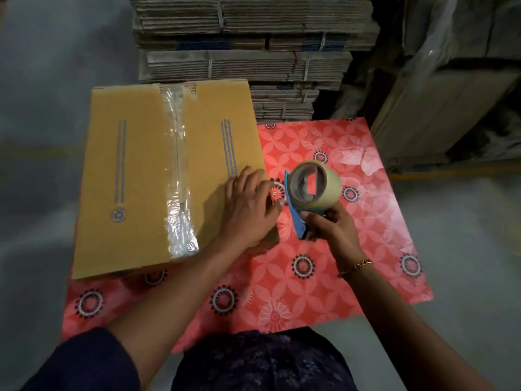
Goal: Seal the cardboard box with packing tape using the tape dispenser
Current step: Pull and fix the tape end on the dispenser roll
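Observation:
A closed brown cardboard box (135,176) lies on the left part of a red flowered table (352,221). A strip of clear packing tape (176,170) runs along its centre seam from the far edge to the near edge. My left hand (248,204) rests flat, fingers spread, on the box's right near corner. Just to the right of the box, my right hand (329,224) grips the handle of a blue tape dispenser (297,218) carrying a beige tape roll (315,187), held above the table and apart from the box.
Bundled stacks of flattened cardboard (253,40) rise behind the table. Wrapped large cartons (451,80) stand at the back right. Grey floor (36,108) surrounds the table on the left and right. The table's right half shows only its red cloth.

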The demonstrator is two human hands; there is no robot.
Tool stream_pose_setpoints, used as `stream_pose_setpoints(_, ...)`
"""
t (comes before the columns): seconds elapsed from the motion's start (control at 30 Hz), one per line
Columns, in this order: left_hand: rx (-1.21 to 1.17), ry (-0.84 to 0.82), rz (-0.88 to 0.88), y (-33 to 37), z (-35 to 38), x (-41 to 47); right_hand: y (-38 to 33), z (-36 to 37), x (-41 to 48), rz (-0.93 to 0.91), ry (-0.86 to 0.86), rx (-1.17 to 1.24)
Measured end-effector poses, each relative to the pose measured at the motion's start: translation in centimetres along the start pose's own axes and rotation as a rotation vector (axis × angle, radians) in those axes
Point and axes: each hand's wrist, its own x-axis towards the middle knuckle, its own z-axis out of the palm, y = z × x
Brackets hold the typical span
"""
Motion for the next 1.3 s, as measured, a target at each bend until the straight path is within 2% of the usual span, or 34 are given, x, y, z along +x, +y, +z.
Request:
stream_pose_setpoints(0.13,0.102,-0.124,-0.035,1.5,2.5,2.5,0.8,-4.3,2.3,0.154,0.057,0.051)
stream_pose_setpoints(0.27,0.254,-0.139,-0.031,1.8,3.3,2.3,2.6,-7.8,5.5,0.268,0.107,0.107)
stream_pose_setpoints(0.5,0.257,-0.122,-0.067,1.8,3.4,2.5,6.3,-11.6,11.2,0.454,0.160,0.210)
stream_pose_setpoints(0.7,0.246,-0.125,-0.092,1.8,3.4,2.6,7.5,-13.1,13.5,0.504,0.092,0.173)
stream_pose_setpoints(0.87,0.245,-0.103,-0.099,2.0,3.3,2.5,8.2,-14.0,14.6,0.526,0.054,-0.103)
stream_pose_setpoints(1.03,0.243,-0.085,-0.090,1.8,3.6,2.4,7.8,-14.4,15.1,0.590,0.020,-0.188)
stream_pose_setpoints(1.17,0.242,-0.085,-0.087,1.7,3.6,2.4,7.1,-14.7,15.0,0.536,-0.043,-0.418)
stream_pose_setpoints(1.3,0.256,-0.071,-0.085,1.7,3.7,2.3,6.8,-15.8,13.9,0.456,-0.073,-0.515)
